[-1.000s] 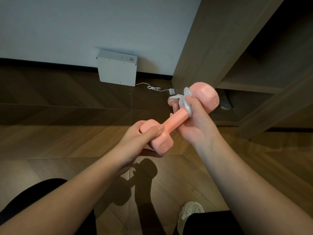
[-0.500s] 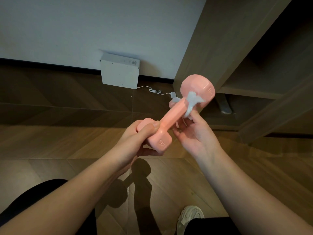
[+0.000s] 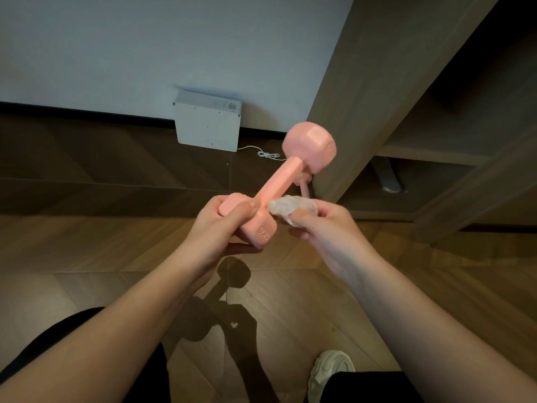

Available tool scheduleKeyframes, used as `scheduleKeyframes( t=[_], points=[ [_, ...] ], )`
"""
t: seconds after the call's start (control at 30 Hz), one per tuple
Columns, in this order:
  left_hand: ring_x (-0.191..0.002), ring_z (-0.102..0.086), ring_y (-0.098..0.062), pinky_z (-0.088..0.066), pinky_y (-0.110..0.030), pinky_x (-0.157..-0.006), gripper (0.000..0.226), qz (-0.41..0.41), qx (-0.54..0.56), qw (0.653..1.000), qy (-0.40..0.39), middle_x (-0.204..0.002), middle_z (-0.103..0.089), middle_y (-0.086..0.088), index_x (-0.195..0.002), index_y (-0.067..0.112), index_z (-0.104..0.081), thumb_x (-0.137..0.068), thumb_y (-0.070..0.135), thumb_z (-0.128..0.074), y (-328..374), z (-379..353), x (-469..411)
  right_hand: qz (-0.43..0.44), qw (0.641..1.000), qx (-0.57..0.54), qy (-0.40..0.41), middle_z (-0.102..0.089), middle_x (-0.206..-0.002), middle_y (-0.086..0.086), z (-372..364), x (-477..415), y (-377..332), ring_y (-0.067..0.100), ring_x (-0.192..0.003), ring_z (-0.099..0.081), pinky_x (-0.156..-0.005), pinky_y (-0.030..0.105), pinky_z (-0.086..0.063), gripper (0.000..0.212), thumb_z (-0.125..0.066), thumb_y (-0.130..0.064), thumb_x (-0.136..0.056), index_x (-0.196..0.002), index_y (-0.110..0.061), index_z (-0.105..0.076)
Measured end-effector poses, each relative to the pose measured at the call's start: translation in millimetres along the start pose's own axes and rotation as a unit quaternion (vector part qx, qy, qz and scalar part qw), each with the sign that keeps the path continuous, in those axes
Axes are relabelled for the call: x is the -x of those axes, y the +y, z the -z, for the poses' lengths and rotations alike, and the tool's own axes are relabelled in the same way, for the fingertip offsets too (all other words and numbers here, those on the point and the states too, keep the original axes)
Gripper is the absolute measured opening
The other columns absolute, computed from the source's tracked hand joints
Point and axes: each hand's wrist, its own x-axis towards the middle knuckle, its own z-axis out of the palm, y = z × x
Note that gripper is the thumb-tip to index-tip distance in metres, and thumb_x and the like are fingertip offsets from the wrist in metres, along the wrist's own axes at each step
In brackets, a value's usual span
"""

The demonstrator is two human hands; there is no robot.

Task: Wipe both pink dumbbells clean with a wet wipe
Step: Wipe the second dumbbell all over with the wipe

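Left hand (image 3: 223, 225): fingers and thumb wrapped round the near head of the pink dumbbell (image 3: 280, 181), which is held in the air with its far head tilted up and to the right.
Right hand (image 3: 328, 231): pinches a crumpled wet wipe (image 3: 290, 207), whose edge is at the handle's near end.
Second dumbbell (image 3: 304, 189): on the floor (image 3: 87, 242) behind, mostly hidden.
White box (image 3: 207, 126): against the wall (image 3: 145, 39), with a cable (image 3: 266, 154) trailing from it.

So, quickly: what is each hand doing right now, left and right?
Left hand: grips the near head of the pink dumbbell.
Right hand: holds the crumpled wet wipe.
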Motion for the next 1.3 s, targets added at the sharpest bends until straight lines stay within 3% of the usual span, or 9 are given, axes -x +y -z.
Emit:
scheduleKeyframes(
  t=[0.23, 0.4, 0.57, 0.67, 0.83, 0.93, 1.03, 1.13, 1.3],
  points=[
    [-0.094, -0.071, -0.023, -0.061, -0.037, -0.066, 0.039, 0.015, 0.024, 1.0, 0.011, -0.113, -0.061, -0.009, -0.121, 0.019, -0.052, -0.088, 0.035, -0.065, -1, 4, -2, -0.151, 0.961, -0.211, 0.092, -0.062, -0.098, 0.012, 14, -18, -7, 0.01, -0.053, -0.042, -0.056, 0.022, -0.036, 0.02, -0.051, -0.024, -0.101, -0.118, -0.014, -0.054],
    [-0.094, -0.069, -0.021, -0.06, -0.032, -0.063, 0.057, -0.01, -0.014, 1.0, -0.011, -0.114, -0.059, -0.006, -0.115, 0.023, -0.052, -0.066, 0.047, -0.069, -3, -4, 3, -0.113, 0.972, -0.208, 0.007, -0.062, -0.112, 0.005, 3, -31, -5, 0.012, -0.073, -0.053, -0.06, 0.025, -0.042, 0.059, -0.062, -0.05, -0.089, -0.141, -0.028, -0.044],
    [-0.093, -0.061, -0.005, -0.051, -0.011, -0.057, 0.051, -0.104, -0.154, 0.983, 0.012, -0.108, -0.051, 0.012, -0.108, 0.031, -0.046, -0.072, 0.028, -0.082, -14, -12, 2, -0.112, 0.968, -0.211, 0.072, -0.069, -0.091, 0.003, -5, -39, -9, 0.017, -0.082, -0.059, -0.068, 0.032, -0.047, 0.031, -0.07, -0.038, -0.088, -0.111, -0.017, -0.066],
    [-0.103, -0.047, 0.012, -0.047, -0.004, -0.06, 0.07, -0.22, -0.319, 0.921, 0.048, -0.109, -0.042, 0.024, -0.116, 0.035, -0.039, -0.066, 0.036, -0.087, -20, -13, 3, -0.152, 0.96, -0.216, 0.098, -0.072, -0.099, 0.008, -8, -39, -9, 0.015, -0.069, -0.061, -0.059, 0.03, -0.049, 0.04, -0.069, -0.038, -0.089, -0.12, -0.018, -0.053],
    [-0.114, -0.05, -0.014, -0.049, -0.02, -0.077, 0.08, -0.402, -0.515, 0.756, 0.034, -0.129, -0.048, -0.005, -0.128, 0.013, -0.049, -0.063, 0.038, -0.089, -19, -4, -7, -0.203, 0.926, -0.309, 0.08, -0.069, -0.099, 0.013, -12, -30, -7, 0.026, -0.09, -0.066, -0.085, 0.048, -0.054, 0.019, -0.065, -0.02, -0.093, -0.099, -0.015, -0.047],
    [-0.115, -0.047, -0.003, -0.046, -0.008, -0.081, 0.086, -0.338, -0.379, 0.861, 0.018, -0.13, -0.041, 0.01, -0.134, 0.026, -0.038, -0.065, 0.039, -0.088, -17, -8, -10, -0.183, 0.909, -0.364, 0.082, -0.068, -0.103, 0.017, -10, -25, -7, 0.032, -0.096, -0.068, -0.086, 0.053, -0.055, 0.018, -0.065, -0.013, -0.092, -0.099, -0.013, -0.048],
    [-0.106, -0.061, -0.017, -0.057, -0.02, -0.066, 0.08, -0.041, -0.066, 0.997, -0.029, -0.13, -0.045, 0.004, -0.132, 0.038, -0.033, -0.065, 0.055, -0.073, -10, -17, -3, -0.145, 0.915, -0.372, 0.062, -0.07, -0.101, 0.018, -10, -22, -9, 0.031, -0.091, -0.072, -0.083, 0.052, -0.057, 0.018, -0.063, -0.014, -0.094, -0.109, -0.012, -0.053],
    [-0.087, -0.072, -0.03, -0.059, -0.034, -0.059, 0.07, 0.104, 0.147, 0.981, -0.069, -0.122, -0.057, -0.019, -0.127, 0.026, -0.046, -0.069, 0.056, -0.069, -7, -19, -1, -0.094, 0.942, -0.318, 0.05, -0.069, -0.104, 0.012, -10, -18, -10, 0.025, -0.096, -0.071, -0.09, 0.051, -0.055, 0.01, -0.06, -0.017, -0.096, -0.103, -0.016, -0.053],
    [-0.07, -0.07, -0.027, -0.055, -0.031, -0.051, 0.034, 0.087, 0.21, 0.974, -0.005, -0.112, -0.061, -0.02, -0.116, 0.022, -0.052, -0.087, 0.037, -0.063, -2, -17, 4, -0.09, 0.992, 0.084, 0.03, -0.067, -0.099, 0.002, 6, -5, -22, 0.017, -0.09, -0.068, -0.081, 0.034, -0.058, 0.005, -0.057, -0.029, -0.097, -0.096, -0.024, -0.06]
  ],
)
